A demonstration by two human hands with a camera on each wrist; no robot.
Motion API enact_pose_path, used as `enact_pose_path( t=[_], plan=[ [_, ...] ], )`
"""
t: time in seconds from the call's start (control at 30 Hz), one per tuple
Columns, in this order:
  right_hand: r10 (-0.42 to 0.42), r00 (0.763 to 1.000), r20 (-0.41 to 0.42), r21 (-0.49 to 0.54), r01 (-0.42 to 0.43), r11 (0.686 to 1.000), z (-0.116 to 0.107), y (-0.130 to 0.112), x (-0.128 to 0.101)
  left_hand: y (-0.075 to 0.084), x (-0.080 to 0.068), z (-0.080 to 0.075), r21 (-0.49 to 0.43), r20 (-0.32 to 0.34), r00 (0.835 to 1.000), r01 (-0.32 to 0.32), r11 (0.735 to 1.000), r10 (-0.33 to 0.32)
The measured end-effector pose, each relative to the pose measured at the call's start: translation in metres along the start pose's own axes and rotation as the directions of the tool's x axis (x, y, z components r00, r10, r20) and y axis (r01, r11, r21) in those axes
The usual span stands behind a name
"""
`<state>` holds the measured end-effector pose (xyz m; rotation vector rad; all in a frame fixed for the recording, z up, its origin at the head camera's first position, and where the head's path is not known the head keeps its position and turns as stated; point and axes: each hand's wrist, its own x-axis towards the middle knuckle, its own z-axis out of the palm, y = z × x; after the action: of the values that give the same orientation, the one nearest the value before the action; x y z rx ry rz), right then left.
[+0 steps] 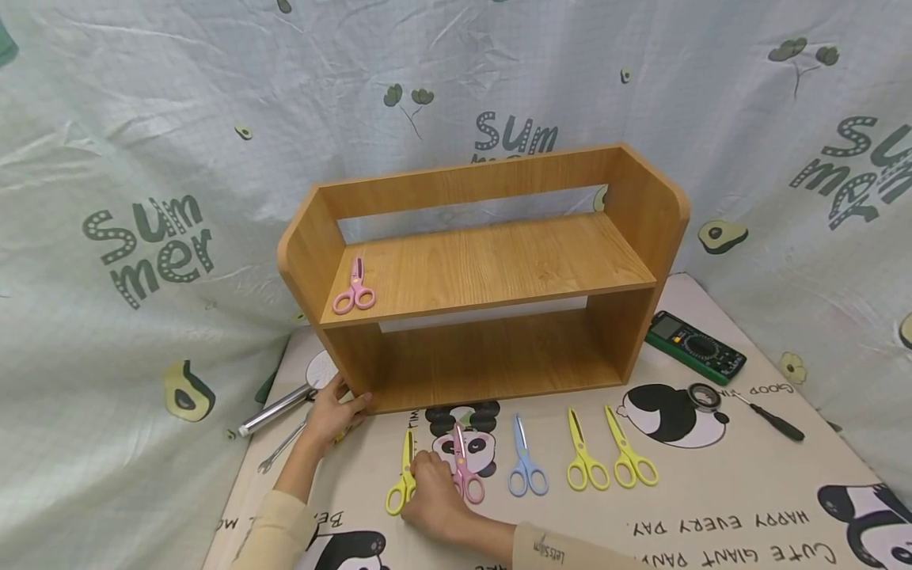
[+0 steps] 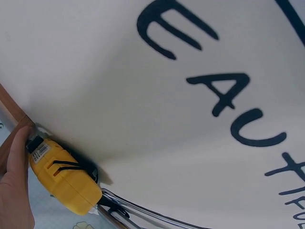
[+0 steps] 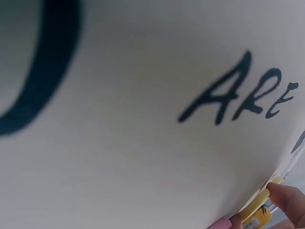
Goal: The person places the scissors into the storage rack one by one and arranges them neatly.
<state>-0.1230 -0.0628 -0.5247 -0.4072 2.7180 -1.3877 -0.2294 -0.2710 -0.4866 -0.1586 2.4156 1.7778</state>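
In the head view my right hand [image 1: 436, 497] is down at the leftmost yellow scissors [image 1: 406, 475], covering part of their handles. The right wrist view shows fingertips pinching a yellow handle [image 3: 256, 205], with a pink handle beside it. Pink scissors [image 1: 461, 463] lie just right of that hand, then blue scissors [image 1: 523, 463]. My left hand [image 1: 332, 413] rests on the lower left corner of a wooden shelf [image 1: 492, 297], fingers extended. Right by it sits a yellow case with a black strap and barcode label [image 2: 66, 179].
More yellow scissors [image 1: 584, 455] and another yellow pair [image 1: 628, 451] lie on the right. Pink scissors [image 1: 354, 289] sit on the upper board. Left of the shelf are a metal tube [image 1: 274, 412] and a wrench [image 1: 283, 447]; at right, a multimeter [image 1: 694, 347], black ring [image 1: 704, 397] and screwdriver [image 1: 777, 419].
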Motion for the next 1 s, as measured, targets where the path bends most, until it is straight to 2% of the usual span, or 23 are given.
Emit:
enact_pose_path(
  t=[1.0],
  plan=[
    [0.03,0.999,-0.027,0.067,-0.028,0.997,-0.0022,-0.0092,-0.0009,-0.0006,0.0002,0.0017,0.03,-0.026,1.0,0.014,0.999,-0.013]
  ],
)
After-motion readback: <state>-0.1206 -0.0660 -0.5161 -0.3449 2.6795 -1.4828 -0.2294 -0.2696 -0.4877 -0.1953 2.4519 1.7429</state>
